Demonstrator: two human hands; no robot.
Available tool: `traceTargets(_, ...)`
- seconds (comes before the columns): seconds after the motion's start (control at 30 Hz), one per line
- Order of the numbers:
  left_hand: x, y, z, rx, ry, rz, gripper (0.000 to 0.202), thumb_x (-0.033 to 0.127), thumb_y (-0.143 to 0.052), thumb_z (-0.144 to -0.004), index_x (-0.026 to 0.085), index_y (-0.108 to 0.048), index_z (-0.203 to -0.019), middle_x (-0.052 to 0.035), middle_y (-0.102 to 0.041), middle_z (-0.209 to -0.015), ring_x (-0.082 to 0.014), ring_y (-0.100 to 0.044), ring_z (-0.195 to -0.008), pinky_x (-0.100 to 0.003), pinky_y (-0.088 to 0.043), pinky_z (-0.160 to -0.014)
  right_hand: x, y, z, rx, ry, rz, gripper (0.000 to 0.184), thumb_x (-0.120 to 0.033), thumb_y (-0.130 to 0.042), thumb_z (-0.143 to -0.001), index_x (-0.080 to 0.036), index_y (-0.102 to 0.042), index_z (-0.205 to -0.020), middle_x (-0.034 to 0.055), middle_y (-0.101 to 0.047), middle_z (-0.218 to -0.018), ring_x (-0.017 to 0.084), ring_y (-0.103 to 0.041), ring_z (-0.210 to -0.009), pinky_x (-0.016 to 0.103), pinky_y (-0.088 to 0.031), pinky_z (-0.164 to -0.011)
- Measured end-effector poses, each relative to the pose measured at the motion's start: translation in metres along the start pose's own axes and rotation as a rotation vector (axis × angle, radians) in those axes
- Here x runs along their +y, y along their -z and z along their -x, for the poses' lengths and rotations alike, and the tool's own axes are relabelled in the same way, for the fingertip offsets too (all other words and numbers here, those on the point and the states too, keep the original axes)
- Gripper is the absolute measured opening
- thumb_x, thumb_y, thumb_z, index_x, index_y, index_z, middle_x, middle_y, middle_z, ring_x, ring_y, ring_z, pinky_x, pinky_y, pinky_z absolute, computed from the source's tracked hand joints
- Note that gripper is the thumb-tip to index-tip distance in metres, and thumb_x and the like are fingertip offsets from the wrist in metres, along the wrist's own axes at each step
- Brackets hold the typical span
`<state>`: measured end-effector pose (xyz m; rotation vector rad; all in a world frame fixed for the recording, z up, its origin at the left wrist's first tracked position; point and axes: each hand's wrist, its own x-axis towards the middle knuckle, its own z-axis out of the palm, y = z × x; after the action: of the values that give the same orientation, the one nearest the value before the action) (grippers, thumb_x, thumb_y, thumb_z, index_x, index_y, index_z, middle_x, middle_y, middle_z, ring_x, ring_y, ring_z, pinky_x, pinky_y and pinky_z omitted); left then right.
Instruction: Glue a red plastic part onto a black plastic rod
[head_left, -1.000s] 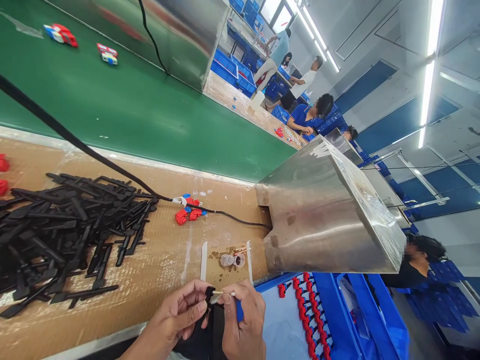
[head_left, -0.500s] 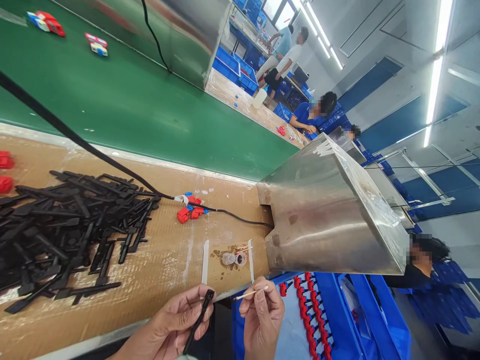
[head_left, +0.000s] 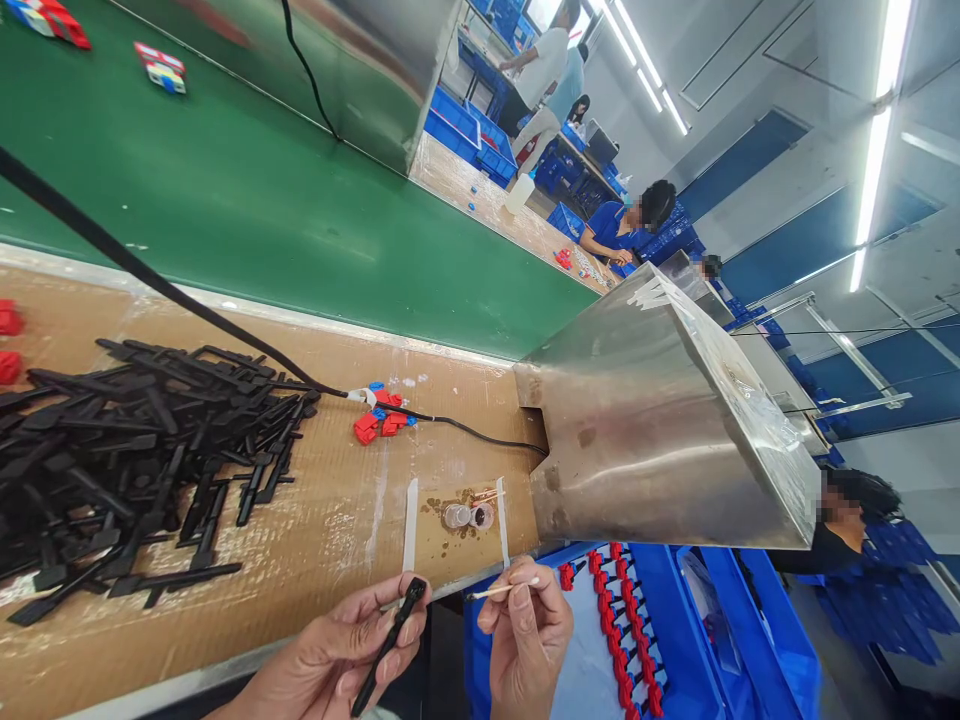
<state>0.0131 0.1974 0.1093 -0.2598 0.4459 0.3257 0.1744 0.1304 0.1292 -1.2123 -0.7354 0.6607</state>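
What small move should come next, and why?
I'd probably move the stick toward the upper end of the black part. The left hand holds it with this end exposed; the right hand holds the stick, its dark tip facing the part across a gap.

A: Layout, cups (head_left: pixel 457 516) as datum?
B: Cups on worktop (head_left: pixel 322 545), between tape strips (head_left: pixel 411 525). Rod pile (head_left: pixel 150 450) left. Small parts (head_left: pixel 366 430) behind-left, by the cable (head_left: pixel 322 387). Conveyor (head_left: pixel 300 260) farther behind.
A: Front?
B: Held rod (head_left: pixel 383 655) front-left, swab (head_left: pixel 491 592) front-right.
A: Right?
B: Cabinet (head_left: pixel 637 430) right. Tray (head_left: pixel 478 660) front-right, rowed parts (head_left: pixel 613 640) inside. Loose sticks (head_left: pixel 491 496) just behind cups; too small to tell if touching.
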Motion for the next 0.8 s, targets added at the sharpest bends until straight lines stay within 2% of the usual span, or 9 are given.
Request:
traceTargets(0.17,0.001,0.006,0.001,-0.069,0.01,0.02,0.045,0.011,-0.109,-0.039,0.012,-0.083,-0.075,-0.003,-0.068,-0.061,-0.0038,-0.059,-0.044,-0.003,-0.044,-0.037,-0.003,-0.005,0.0,-0.009,0.033,-0.001,0.019,-0.039,-0.081,-0.091,-0.023,-0.078,-0.082,-0.0015,-0.069,-0.063,0.007,-0.064,-0.045,0.012,-0.05,-0.044)
traceTargets(0.33,-0.001,0.01,0.002,-0.101,0.02,0.003,0.042,0.014,-0.11,-0.04,0.014,-0.082,-0.072,-0.0029,-0.067,-0.061,-0.0037,-0.057,-0.043,-0.01,-0.055,-0.045,-0.003,-0.004,0.001,-0.002,0.037,-0.009,0.018,-0.038,-0.08,-0.092,-0.023,-0.077,-0.082,-0.0013,-0.069,-0.064,0.008,-0.063,-0.046,0.012,-0.05,-0.044)
traceTargets(0.53,-0.002,0.008,0.005,-0.165,0.02,0.018,0.04,0.014,-0.109,-0.045,0.014,-0.083,-0.076,-0.0036,-0.068,-0.062,-0.0027,-0.056,-0.042,-0.007,-0.052,-0.043,-0.002,0.0,0.002,0.015,0.048,-0.007,0.018,-0.038,-0.08,-0.093,-0.022,-0.077,-0.083,-0.0007,-0.068,-0.064,0.008,-0.062,-0.045,0.013,-0.049,-0.043)
traceTargets(0.8,0.003,0.017,0.002,-0.17,0.064,0.077,0.043,0.01,-0.107,-0.049,0.013,-0.081,-0.083,-0.0038,-0.072,-0.065,-0.0043,-0.066,-0.047,-0.001,-0.047,-0.042,0.0,0.006,-0.003,0.052,0.082,0.093,0.024,-0.042,-0.078,-0.093,-0.022,-0.074,-0.08,-0.0025,-0.065,-0.063,0.009,-0.06,-0.046,0.016,-0.048,-0.043)
